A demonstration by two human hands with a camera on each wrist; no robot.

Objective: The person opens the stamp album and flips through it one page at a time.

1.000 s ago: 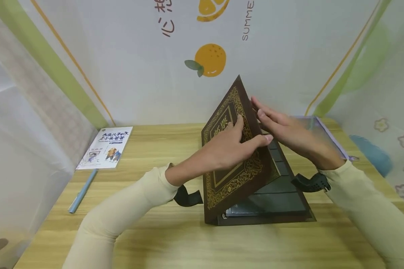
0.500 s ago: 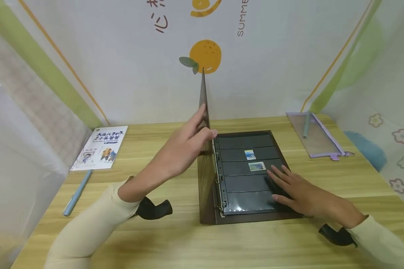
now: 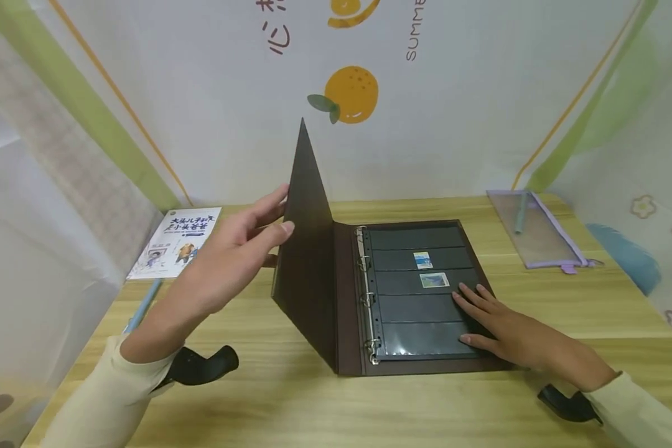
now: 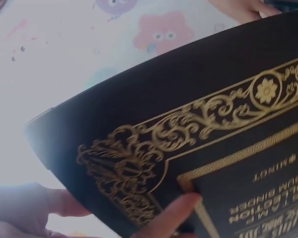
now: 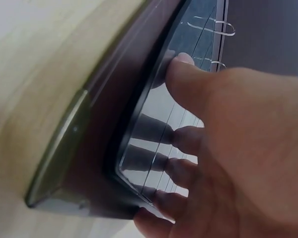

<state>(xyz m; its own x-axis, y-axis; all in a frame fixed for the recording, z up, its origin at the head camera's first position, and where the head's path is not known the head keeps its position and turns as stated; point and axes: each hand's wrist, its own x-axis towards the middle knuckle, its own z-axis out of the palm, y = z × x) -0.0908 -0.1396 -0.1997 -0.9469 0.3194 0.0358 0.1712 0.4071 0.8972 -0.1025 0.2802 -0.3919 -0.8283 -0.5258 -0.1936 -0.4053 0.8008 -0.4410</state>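
Note:
A dark brown stamp album [image 3: 350,348], a ring binder, lies with its front cover [image 3: 309,261] raised and leaning left. My left hand [image 3: 218,267] holds the cover's outer edge, thumb on the inner side and fingers behind. Gold scrollwork on the cover's outer face [image 4: 188,124] fills much of the left wrist view. The black pocket page [image 3: 420,308] carries two stamps, a blue-and-white one [image 3: 422,260] and a greenish one [image 3: 434,280]. My right hand [image 3: 509,330] rests on the page's lower right side with fingers spread; the right wrist view shows fingertips [image 5: 181,171] at the glossy page.
At the left back lies a white booklet [image 3: 173,242], with a blue pen [image 3: 144,305] just in front, partly behind my left arm. A mesh zip pouch [image 3: 537,239] with a pen on or in it lies at the right back. A printed curtain [image 3: 425,137] hangs behind the table.
The cover has swung from nearly closed, past upright, to lean left, with my left hand following it. My right hand has moved from the cover's edge down onto the page.

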